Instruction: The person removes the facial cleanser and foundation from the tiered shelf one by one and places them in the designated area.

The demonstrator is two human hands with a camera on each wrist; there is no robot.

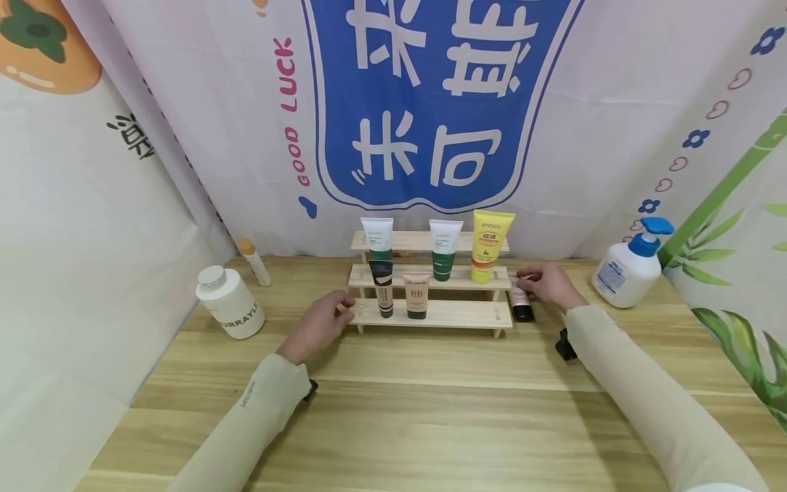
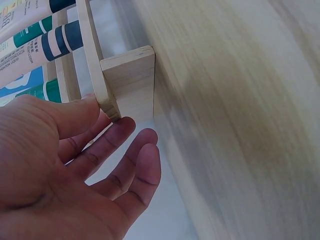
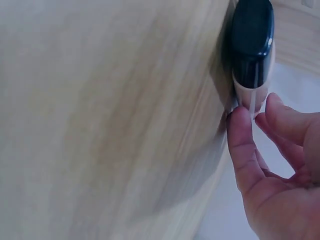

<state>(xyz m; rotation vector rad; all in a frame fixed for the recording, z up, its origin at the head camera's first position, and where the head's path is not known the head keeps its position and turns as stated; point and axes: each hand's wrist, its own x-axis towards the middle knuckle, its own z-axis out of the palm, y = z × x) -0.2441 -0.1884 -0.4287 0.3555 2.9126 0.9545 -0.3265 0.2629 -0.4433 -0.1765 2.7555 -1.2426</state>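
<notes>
A three-tier wooden display rack [image 1: 455,312] stands toward the back of the table. My left hand [image 1: 316,326] pinches the left end of its lowest shelf, thumb above and a finger below in the left wrist view. Beside the rack's right end, my right hand [image 1: 549,283] pinches a BB cream tube [image 3: 245,95] with a black cap, which lies on the table. On the rack stand a yellow tube [image 1: 490,246], two white-and-green tubes, one of them a white-and-green tube [image 1: 444,249] near the middle, a black-and-tan tube [image 1: 383,290] and a pink BB cream tube [image 1: 417,295].
To the left are a white jar [image 1: 230,304] and a small bottle with an orange cap [image 1: 254,261]. A white pump bottle [image 1: 627,273] with a blue top stands at the right. Behind the table [image 1: 430,410] hangs a printed cloth [image 1: 565,171].
</notes>
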